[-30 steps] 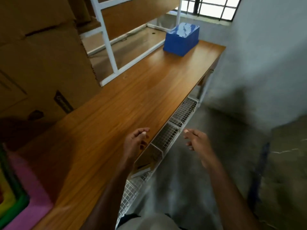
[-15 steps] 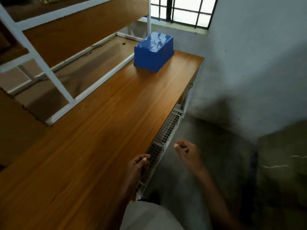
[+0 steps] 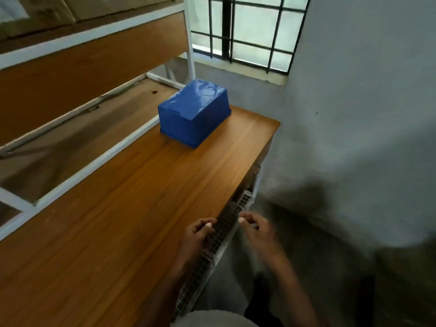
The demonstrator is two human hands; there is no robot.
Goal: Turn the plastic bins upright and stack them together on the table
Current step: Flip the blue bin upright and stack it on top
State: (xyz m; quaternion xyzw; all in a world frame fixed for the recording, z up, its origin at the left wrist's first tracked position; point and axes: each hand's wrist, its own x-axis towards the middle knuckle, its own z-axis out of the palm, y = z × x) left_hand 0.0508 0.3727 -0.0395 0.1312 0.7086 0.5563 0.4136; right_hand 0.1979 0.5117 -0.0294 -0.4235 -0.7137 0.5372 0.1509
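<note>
A blue plastic bin [image 3: 194, 112] lies upside down, its flat bottom facing up, at the far end of the wooden table [image 3: 132, 208]. My left hand [image 3: 198, 239] hovers over the table's near right edge with fingers loosely curled and nothing in it. My right hand [image 3: 257, 232] is just right of the edge, over the floor, fingers apart and empty. Both hands are well short of the bin.
A wire mesh tray [image 3: 219, 239] runs under the table's right edge. A white metal shelf frame [image 3: 99, 161] borders the table on the left. A grey wall [image 3: 354, 114] and a barred window [image 3: 243, 34] close the far end.
The view has swung and moved toward the far end of the table, so the blue bin appears larger and nearer. Both hands stay empty near the table's right edge; coloured bins at left left the view.
</note>
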